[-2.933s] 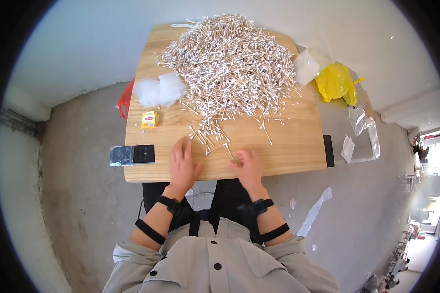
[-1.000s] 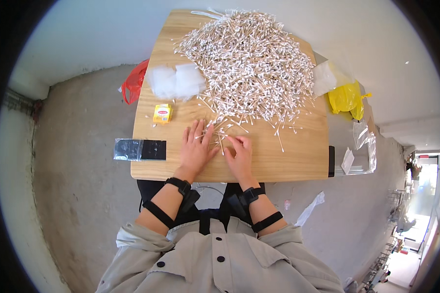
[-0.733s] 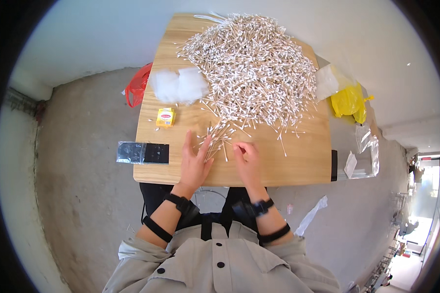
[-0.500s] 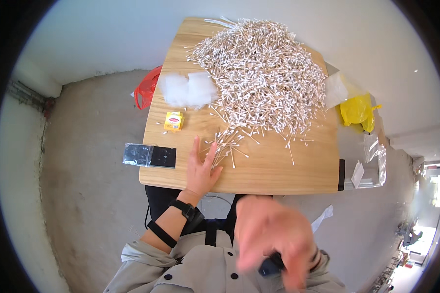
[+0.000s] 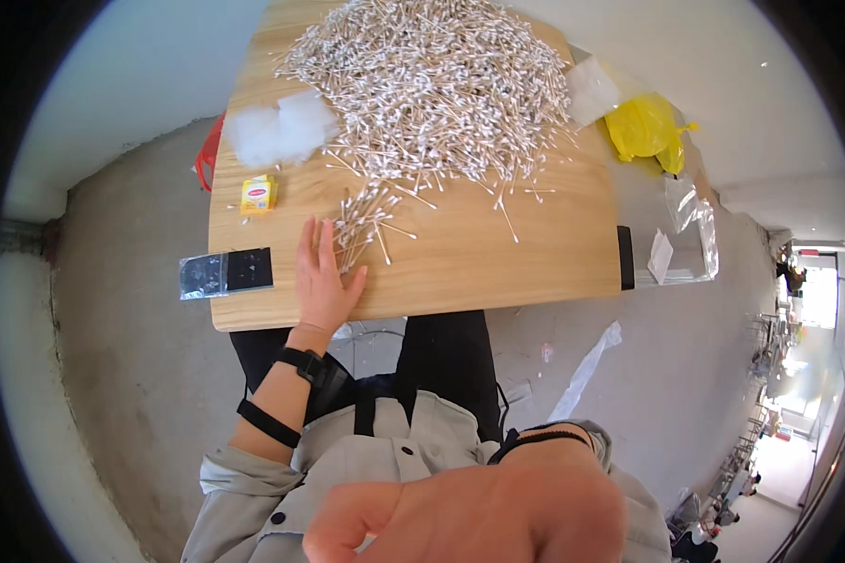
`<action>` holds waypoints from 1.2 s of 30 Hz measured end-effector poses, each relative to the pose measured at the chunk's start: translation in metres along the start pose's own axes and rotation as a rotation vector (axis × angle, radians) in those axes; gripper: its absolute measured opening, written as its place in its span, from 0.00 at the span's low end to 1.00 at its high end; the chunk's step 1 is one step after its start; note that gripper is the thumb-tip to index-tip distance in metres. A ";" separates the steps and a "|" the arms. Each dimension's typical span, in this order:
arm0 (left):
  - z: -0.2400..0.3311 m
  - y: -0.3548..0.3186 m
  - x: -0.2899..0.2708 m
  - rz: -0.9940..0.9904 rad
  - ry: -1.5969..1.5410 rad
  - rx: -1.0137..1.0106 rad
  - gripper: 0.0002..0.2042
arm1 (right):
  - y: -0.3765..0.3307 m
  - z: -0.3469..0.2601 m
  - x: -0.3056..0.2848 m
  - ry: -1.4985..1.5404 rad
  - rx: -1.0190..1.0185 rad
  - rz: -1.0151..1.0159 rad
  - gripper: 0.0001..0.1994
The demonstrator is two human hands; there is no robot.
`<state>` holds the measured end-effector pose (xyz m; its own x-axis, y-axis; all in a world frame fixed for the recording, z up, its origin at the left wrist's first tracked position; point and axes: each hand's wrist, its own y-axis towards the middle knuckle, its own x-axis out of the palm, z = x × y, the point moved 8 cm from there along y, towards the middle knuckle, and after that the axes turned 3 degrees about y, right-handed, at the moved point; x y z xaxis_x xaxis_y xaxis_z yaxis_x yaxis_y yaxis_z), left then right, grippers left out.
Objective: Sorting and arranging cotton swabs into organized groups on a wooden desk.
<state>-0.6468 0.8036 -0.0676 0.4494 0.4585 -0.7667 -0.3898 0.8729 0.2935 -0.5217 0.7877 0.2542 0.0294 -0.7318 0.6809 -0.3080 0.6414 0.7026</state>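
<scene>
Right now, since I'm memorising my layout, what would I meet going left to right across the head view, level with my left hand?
Flat black item partly in clear wrapping → your left hand → loose bunch of swabs → lone swab → black piece at the table's right edge → white slip.

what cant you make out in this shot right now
Right hand: head view, cut off by the lower edge, so whether it holds anything can't be told.
Swab pile: head view, far end cut off by the top edge; its inside is hidden by the top layer.
Red bag: head view, partly hidden by the table.
</scene>
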 end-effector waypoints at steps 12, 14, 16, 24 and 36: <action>-0.003 -0.004 0.016 -0.104 0.212 -0.043 0.41 | -0.010 -0.009 -0.031 0.013 0.553 -0.142 0.08; 0.006 -0.002 0.022 -0.105 0.261 -0.014 0.40 | -0.011 -0.004 -0.028 0.017 0.314 -0.117 0.08; 0.012 0.003 0.023 -0.121 0.317 -0.029 0.40 | -0.002 -0.007 -0.025 0.134 0.243 -0.143 0.07; 0.007 0.010 0.040 -0.114 0.277 -0.015 0.34 | -0.052 0.005 -0.192 -1.207 0.770 0.238 0.19; 0.013 -0.001 0.030 -0.228 0.256 0.136 0.27 | -0.172 -0.008 -0.334 -1.833 0.854 0.254 0.11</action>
<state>-0.6230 0.8182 -0.0834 0.2898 0.2083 -0.9342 -0.1847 0.9699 0.1589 -0.4710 0.9236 -0.0918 -0.7074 -0.3386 -0.6204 -0.4434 0.8962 0.0166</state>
